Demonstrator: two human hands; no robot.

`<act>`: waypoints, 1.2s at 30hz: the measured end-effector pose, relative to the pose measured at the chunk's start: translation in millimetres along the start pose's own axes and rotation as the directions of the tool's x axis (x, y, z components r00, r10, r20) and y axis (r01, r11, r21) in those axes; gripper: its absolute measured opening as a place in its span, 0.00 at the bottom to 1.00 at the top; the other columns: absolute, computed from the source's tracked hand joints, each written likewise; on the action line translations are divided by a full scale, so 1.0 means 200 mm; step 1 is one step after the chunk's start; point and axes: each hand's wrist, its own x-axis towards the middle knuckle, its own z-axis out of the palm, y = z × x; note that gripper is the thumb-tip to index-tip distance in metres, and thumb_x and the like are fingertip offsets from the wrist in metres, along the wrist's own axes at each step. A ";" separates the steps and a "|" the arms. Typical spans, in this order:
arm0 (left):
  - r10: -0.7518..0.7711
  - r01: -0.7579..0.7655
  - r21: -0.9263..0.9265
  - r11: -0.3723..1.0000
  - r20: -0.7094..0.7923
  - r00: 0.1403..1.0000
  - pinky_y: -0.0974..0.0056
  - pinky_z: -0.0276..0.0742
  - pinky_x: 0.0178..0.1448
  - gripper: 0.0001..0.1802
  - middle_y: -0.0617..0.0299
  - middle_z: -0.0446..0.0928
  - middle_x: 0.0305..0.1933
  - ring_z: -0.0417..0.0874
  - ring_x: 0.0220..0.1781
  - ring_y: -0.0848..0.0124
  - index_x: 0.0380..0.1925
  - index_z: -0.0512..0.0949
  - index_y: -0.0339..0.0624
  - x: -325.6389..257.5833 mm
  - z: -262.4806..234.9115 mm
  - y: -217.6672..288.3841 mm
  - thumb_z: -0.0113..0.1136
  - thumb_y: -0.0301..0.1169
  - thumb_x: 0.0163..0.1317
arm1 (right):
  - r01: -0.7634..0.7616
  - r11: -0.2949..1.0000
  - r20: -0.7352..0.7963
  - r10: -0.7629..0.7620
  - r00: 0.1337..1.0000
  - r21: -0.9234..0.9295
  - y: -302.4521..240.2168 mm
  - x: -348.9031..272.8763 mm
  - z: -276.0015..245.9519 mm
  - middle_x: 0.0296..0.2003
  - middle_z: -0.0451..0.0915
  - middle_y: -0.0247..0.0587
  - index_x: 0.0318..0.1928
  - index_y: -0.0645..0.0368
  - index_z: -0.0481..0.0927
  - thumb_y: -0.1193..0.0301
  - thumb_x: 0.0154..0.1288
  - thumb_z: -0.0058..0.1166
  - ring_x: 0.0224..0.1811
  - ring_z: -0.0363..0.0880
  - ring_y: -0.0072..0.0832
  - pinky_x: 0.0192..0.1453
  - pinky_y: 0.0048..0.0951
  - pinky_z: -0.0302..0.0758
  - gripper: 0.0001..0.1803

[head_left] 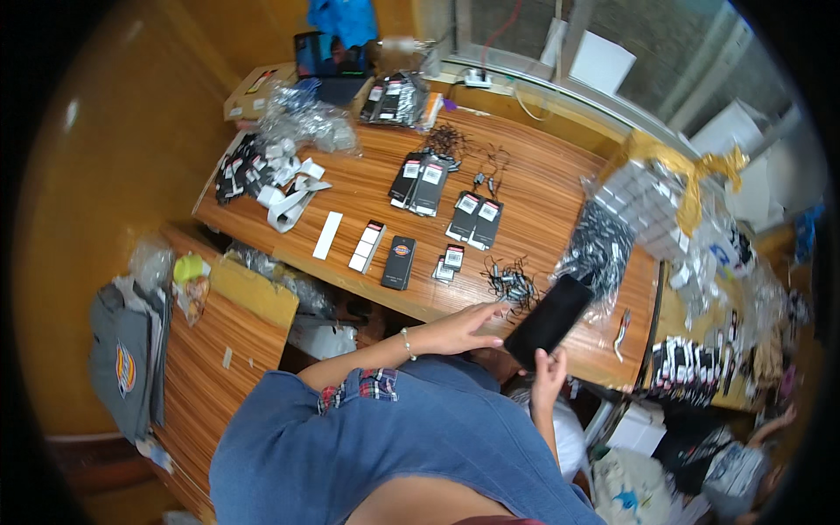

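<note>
A black smartphone (551, 319) with a dark screen is tilted over the table's front edge. My right hand (549, 372) grips it at its lower right corner. My left hand (472, 327), with a beaded bracelet at the wrist, is open, fingers stretched toward the phone's left side. Whether its fingertips touch the phone I cannot tell. Just beyond that hand lies a loose heap of black strings (511, 282). To its left are small black tags (453, 256), a black hang tag (399, 262) and a strip of white labels (367, 247).
Stacks of black tags (429, 182) lie mid-table, with a plain white strip (327, 236) further left. A clear bag of black pieces (600, 249) and red-handled snips (622, 334) are at the right. Grey folded garments (127, 359) rest at the far left. Another person (735, 477) is at the lower right.
</note>
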 end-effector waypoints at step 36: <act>-0.121 0.156 0.641 0.752 -0.099 0.988 0.63 0.59 0.65 0.54 0.48 0.60 0.63 0.62 0.63 0.57 0.64 0.53 0.44 0.28 -3.18 -0.87 0.66 0.24 0.29 | 0.137 0.834 0.095 -0.102 0.990 -0.535 -0.01 0.34 1.47 0.26 0.75 0.37 0.46 0.65 0.72 0.76 0.63 0.49 0.29 0.73 0.21 0.35 0.21 0.70 0.11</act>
